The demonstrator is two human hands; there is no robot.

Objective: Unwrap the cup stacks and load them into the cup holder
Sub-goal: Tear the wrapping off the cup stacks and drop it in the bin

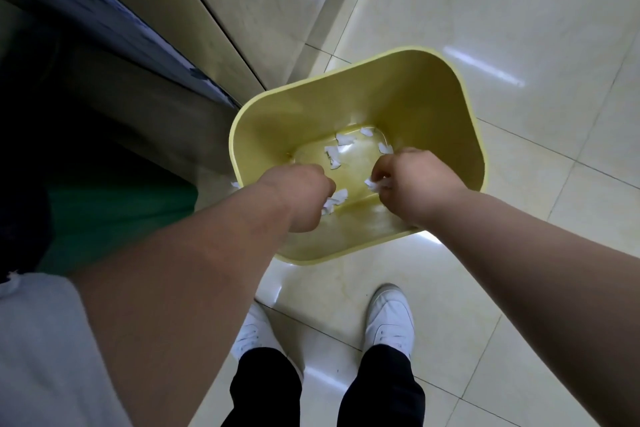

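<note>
Yellow bin [408, 94] on tiled floor [519, 28]; white wrapper scraps [341, 146] on its bottom. Left hand [301, 198] and right hand [412, 184], fingers curled, each pinch a scrap above the opening.

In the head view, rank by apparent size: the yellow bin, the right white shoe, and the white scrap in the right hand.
1. Yellow bin
2. Right white shoe
3. White scrap pinched by the right hand, partly hidden by its fingers

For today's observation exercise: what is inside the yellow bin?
Inside the yellow bin, white paper scraps lie on its floor. The left hand and right hand, each pinching scraps, cover part of it.
</note>
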